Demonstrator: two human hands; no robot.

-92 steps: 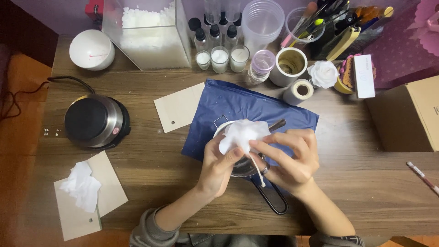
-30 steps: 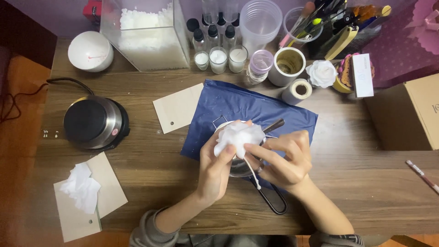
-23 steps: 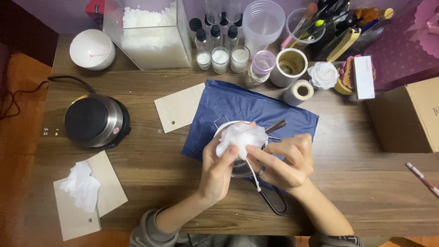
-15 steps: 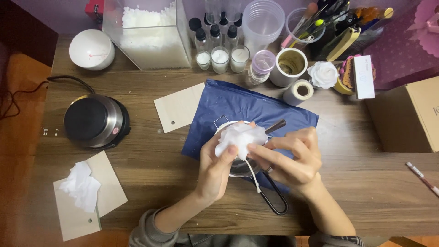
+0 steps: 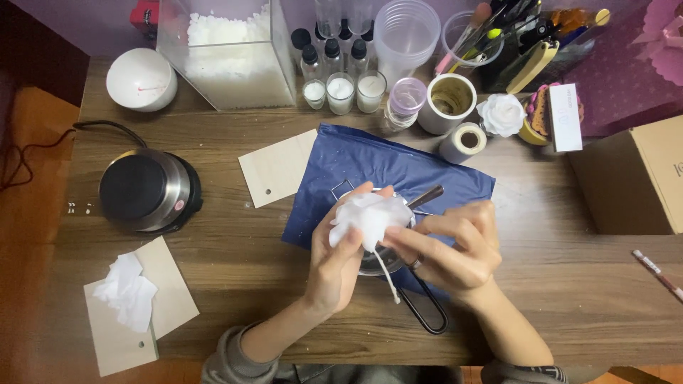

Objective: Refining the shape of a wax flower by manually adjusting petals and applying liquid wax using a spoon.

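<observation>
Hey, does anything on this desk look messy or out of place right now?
One thing: a crumpled white tissue lies loose on a tan card at the front left corner. Otherwise things look orderly: both hands, left hand and right hand, hold a white wad over a small metal pot on a blue sheet.

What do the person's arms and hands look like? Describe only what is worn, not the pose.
Both hands are bare, with no gloves. The left hand shows no jewellery. The right hand seems to have a ring on one finger, though it is too small to be sure. Both forearms are uncovered; grey sleeves are pushed up near the elbows, and the right cuff looks darker and patterned.
</observation>
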